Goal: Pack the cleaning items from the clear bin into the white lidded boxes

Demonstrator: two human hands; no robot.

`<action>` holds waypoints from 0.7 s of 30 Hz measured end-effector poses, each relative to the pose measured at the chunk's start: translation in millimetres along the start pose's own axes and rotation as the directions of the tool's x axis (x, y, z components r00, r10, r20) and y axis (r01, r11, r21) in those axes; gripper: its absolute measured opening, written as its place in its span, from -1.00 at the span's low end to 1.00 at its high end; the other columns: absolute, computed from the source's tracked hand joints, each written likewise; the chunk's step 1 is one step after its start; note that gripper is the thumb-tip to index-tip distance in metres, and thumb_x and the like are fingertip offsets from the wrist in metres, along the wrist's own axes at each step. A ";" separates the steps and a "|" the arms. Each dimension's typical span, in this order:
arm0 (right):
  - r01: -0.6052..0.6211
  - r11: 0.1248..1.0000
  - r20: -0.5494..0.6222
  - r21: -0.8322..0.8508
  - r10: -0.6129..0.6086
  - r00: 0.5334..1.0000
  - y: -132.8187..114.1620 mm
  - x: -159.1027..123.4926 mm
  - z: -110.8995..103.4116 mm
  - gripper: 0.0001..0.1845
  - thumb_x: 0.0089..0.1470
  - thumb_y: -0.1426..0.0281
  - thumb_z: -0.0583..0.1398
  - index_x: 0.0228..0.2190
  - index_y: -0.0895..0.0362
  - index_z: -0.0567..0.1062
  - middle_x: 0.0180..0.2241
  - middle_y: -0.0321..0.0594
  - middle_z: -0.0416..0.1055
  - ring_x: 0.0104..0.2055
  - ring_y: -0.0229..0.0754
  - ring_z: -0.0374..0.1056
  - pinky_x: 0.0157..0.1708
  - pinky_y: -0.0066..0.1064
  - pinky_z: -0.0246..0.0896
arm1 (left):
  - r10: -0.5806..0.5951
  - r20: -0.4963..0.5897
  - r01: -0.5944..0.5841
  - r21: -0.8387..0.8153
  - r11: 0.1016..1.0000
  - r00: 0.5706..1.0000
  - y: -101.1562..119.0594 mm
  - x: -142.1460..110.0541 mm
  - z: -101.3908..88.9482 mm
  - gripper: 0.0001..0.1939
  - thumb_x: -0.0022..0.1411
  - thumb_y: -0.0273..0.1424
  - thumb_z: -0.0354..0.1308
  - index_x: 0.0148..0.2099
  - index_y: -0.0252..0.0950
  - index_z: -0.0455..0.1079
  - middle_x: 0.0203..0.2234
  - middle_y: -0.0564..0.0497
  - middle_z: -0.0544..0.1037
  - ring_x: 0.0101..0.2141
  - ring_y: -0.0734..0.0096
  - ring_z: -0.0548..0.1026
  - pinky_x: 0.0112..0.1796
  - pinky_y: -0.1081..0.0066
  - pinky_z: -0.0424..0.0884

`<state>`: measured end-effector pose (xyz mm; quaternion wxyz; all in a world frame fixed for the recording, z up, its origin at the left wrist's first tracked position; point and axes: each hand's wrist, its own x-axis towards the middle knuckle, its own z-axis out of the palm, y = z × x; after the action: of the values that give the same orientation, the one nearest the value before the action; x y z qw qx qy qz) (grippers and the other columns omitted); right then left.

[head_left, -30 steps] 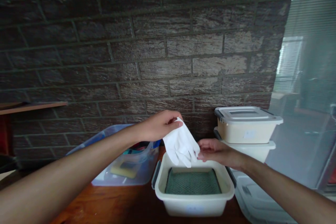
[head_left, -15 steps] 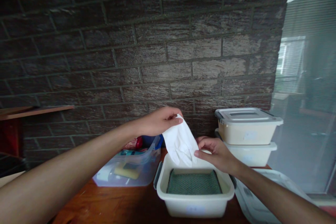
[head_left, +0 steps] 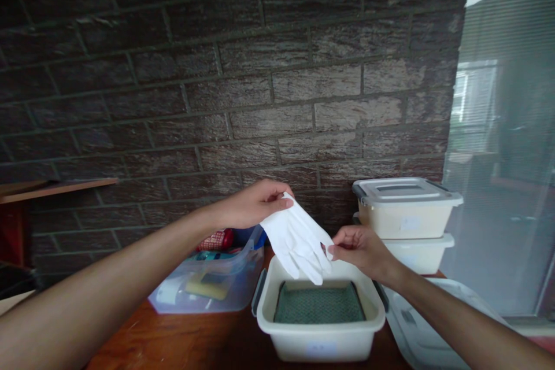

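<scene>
A white glove (head_left: 295, 237) hangs between my two hands, its fingers pointing down and to the right. My left hand (head_left: 264, 203) pinches it at the cuff end. At the other end, my right hand (head_left: 358, 250) grips one of its fingertips between thumb and forefinger. Below the glove stands an open white storage box (head_left: 321, 332) with dark side handles. Inside lies a dark green textured item (head_left: 319, 303); what kind it is I cannot tell.
Left of the box is a clear plastic bin (head_left: 173, 295) with a yellow item and a red checked item. Two lidded white boxes (head_left: 407, 217) are stacked at the back right. A loose lid (head_left: 433, 318) lies on the wooden table (head_left: 182, 341). A brick wall rises behind.
My right hand has drawn one glove finger out to the right. The glove now spreads, its separate fingers showing more plainly. My left hand keeps its pinch on the cuff end.
</scene>
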<state>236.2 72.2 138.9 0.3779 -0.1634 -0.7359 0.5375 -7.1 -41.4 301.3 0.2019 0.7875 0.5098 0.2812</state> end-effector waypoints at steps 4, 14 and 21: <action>-0.017 0.999 -0.003 0.040 0.017 1.000 -0.9 1.6 -2.7 -0.74 -0.04 0.26 0.44 -0.43 0.19 0.59 -0.45 -0.18 0.62 -0.46 -0.22 0.44 -0.41 -0.41 0.21 | -0.011 0.004 0.011 -0.025 1.000 1.000 2.5 2.1 0.6 -0.69 0.39 -0.19 0.11 -0.20 -0.36 0.47 -0.45 0.02 0.52 -0.44 0.43 0.44 -0.47 0.52 0.26; 0.022 0.993 -0.099 0.112 -0.011 0.995 -14.4 3.1 2.7 -0.81 -0.02 0.36 0.39 -0.46 0.14 0.48 -0.49 -0.33 0.50 -0.43 -0.28 0.32 -0.39 -0.43 0.09 | -0.006 -0.019 0.005 -0.070 0.998 1.000 10.5 6.4 -1.0 -0.71 0.38 -0.20 0.13 -0.20 -0.37 0.44 -0.48 0.06 0.49 -0.47 0.48 0.40 -0.49 0.54 0.22; 0.042 0.988 -0.138 0.148 -0.021 0.990 -2.2 5.3 9.6 -0.76 -0.16 0.41 0.44 -0.54 0.14 0.46 -0.46 -0.35 0.44 -0.42 -0.28 0.27 -0.40 -0.42 0.06 | -0.003 -0.050 0.000 -0.054 0.999 0.999 13.2 10.8 -3.4 -0.71 0.39 -0.20 0.12 -0.16 -0.36 0.44 -0.42 0.00 0.55 -0.43 0.44 0.46 -0.47 0.52 0.23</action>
<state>226.0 68.4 141.6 0.4470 -0.1592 -0.6682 0.5731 3.2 -36.7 314.5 0.2103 0.7741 0.5075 0.3144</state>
